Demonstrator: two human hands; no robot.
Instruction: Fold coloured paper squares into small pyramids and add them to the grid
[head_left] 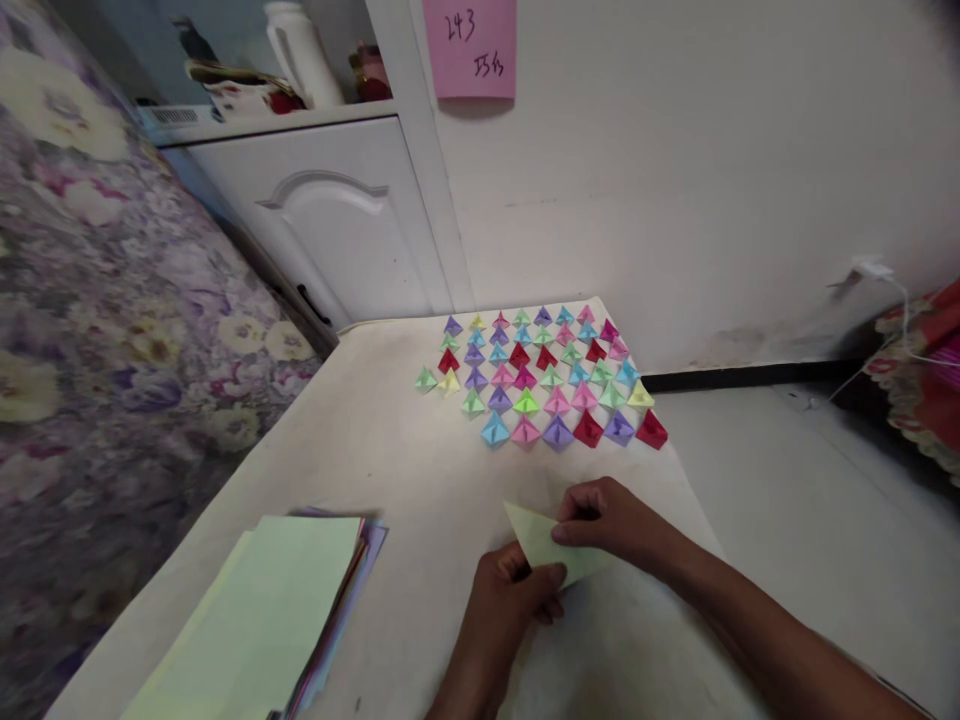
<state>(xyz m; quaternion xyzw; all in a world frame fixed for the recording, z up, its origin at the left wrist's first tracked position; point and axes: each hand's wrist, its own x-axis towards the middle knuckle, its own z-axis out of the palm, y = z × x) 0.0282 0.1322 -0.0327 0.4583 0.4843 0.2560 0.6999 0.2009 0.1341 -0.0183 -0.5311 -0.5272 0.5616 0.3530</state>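
Note:
A pale yellow-green sheet of paper (541, 540), folded to a triangle, is held between both hands just above the near part of the table. My left hand (510, 595) pinches its lower edge, thumb on top and fingers underneath. On the upper right side, my right hand (600, 520) grips the same paper with its thumb pressed on the face and fingers curled. Parts of the paper's edges are hidden by the fingers. Beyond the hands, several rows of small folded paper pieces (557, 432) in many colours stand on the table.
A stack of coloured paper (255, 610), light green on top, lies at the left of the cream-covered table (360, 430). Behind are a white cabinet (315, 220) and a wall with a pink note (472, 50). A floral curtain (112, 300) hangs at the left.

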